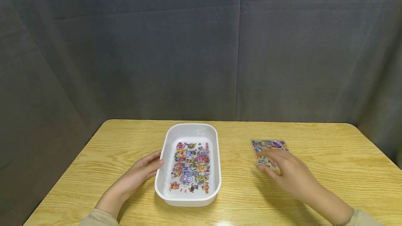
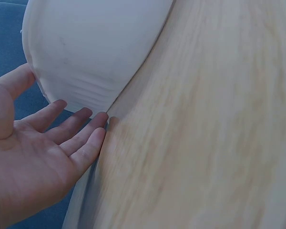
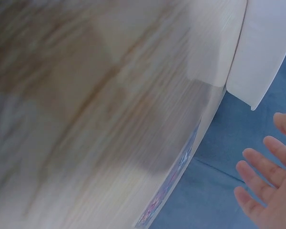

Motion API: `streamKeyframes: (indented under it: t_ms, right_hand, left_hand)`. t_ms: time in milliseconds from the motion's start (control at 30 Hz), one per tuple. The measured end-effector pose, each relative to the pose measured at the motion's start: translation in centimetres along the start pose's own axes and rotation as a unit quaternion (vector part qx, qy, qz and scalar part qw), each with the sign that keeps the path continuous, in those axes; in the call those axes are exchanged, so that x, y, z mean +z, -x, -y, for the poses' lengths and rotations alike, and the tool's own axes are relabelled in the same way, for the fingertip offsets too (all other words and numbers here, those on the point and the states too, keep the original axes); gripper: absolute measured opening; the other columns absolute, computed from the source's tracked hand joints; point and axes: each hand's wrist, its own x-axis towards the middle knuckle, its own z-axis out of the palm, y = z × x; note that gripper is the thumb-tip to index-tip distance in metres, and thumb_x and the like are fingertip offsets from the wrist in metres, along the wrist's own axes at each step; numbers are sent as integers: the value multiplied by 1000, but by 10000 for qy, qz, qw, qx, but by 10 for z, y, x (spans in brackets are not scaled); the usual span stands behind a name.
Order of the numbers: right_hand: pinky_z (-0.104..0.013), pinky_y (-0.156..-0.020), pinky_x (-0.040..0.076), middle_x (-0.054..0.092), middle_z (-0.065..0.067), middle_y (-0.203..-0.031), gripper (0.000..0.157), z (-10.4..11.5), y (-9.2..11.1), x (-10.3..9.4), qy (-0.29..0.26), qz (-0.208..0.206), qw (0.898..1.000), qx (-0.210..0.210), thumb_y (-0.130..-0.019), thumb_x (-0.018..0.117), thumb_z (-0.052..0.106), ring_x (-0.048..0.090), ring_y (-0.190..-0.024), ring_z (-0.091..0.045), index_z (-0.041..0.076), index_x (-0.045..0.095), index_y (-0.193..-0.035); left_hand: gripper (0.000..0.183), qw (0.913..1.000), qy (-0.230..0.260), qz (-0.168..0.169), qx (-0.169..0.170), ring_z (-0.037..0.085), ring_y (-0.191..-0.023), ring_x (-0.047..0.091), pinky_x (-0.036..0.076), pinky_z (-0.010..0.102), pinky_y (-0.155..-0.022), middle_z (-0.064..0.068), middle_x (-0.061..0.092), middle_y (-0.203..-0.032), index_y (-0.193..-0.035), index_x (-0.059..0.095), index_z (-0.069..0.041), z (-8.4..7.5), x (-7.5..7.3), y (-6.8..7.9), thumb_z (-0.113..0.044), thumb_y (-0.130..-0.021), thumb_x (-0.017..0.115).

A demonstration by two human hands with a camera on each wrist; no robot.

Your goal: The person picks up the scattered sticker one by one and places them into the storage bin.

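Note:
A white plastic tray (image 1: 187,203) with rounded corners stands left of the middle of the table. On its bottom lies a clear sheet of colourful cartoon stickers (image 1: 187,175). My left hand (image 1: 135,177) touches the tray's left side, thumb at the rim and relaxed fingers along the outer wall; the left wrist view shows those fingertips (image 2: 101,118) by the tray's lower edge. Over a second sticker sheet (image 1: 270,145), to the right of the tray, hovers my right hand (image 1: 290,173). Its fingers are spread and loosely bent, hiding part of that sheet, and hold nothing.
The light wood-grain table (image 1: 329,156) has rounded far corners. Behind it hangs a dark grey curtain (image 1: 188,62), which also runs down the left and right sides.

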Motion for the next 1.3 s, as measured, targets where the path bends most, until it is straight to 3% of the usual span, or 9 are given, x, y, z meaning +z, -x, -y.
streamKeyframes:
  t_ms: [500,1100,1300]
  right_hand:
    - [-58,-90,52,68,-6,-121,31,-10,6,-9,-45,340,9984,453,-93,72,27,62,-114,-37,14,69,-120]
    - [-51,-83,56,69,-5,-116,33,-27,10,-12,53,211,9995,221,-88,76,20,65,-107,-31,13,69,-119]
    - [-57,-88,53,67,-11,-121,36,-37,11,-15,-85,464,9977,487,-92,73,25,61,-112,-37,11,67,-124]
  left_hand:
    - [65,10000,-12,-62,-52,33,-138,39,36,44,-114,22,38,-152,-152,31,2,0,0,-1,-29,-101,56]
    - [66,9999,-42,-102,-58,33,-138,39,35,44,-114,23,39,-152,-152,31,2,1,0,-1,-29,-101,57]
    - [65,9999,-40,-122,-49,33,-137,41,36,43,-113,22,40,-151,-152,32,2,1,1,-1,-29,-101,57]
